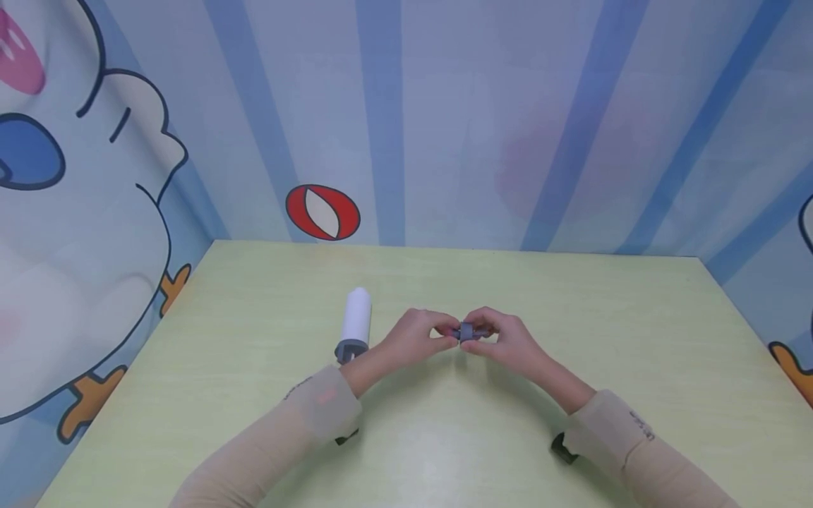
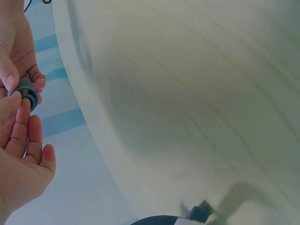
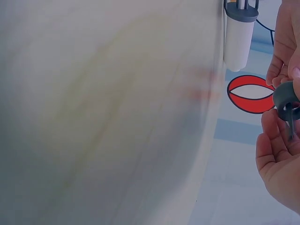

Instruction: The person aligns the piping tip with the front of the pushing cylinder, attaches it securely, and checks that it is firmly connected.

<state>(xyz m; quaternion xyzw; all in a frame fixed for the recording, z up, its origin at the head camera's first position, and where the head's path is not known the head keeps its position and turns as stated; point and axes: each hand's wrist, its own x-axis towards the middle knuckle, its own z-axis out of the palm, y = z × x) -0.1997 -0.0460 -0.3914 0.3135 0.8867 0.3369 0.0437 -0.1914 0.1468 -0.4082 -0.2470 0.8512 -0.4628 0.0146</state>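
Grey part: a small, round piece (image 1: 467, 331), right of centre in the head view, held above the worktop (image 1: 635, 317); it has a thick, smooth ring-like body, and the right wrist view shows a narrow prong projecting from it.
Left hand: the left hand (image 1: 416, 335) grasps the grey part's left side between thumb and fingertips.
Right hand: the right hand (image 1: 506, 340) pinches the opposite side, so both hands hold the piece between them.
White cylinder: a smooth, matt tube (image 1: 358, 314) with a rounded end toward the top of the frame, resting on the worktop left of centre, near the left wrist.
Collar: dark grey and disc-like (image 1: 349, 348), at the tube's lower end, with prongs visible in the right wrist view.
Worktop surface: pale yellow-green, faintly streaked.
Sleeves: beige cloth (image 1: 263, 448), softly creased.
Wall: blue-striped (image 1: 457, 141), printed with a red-and-white oval (image 1: 322, 212).
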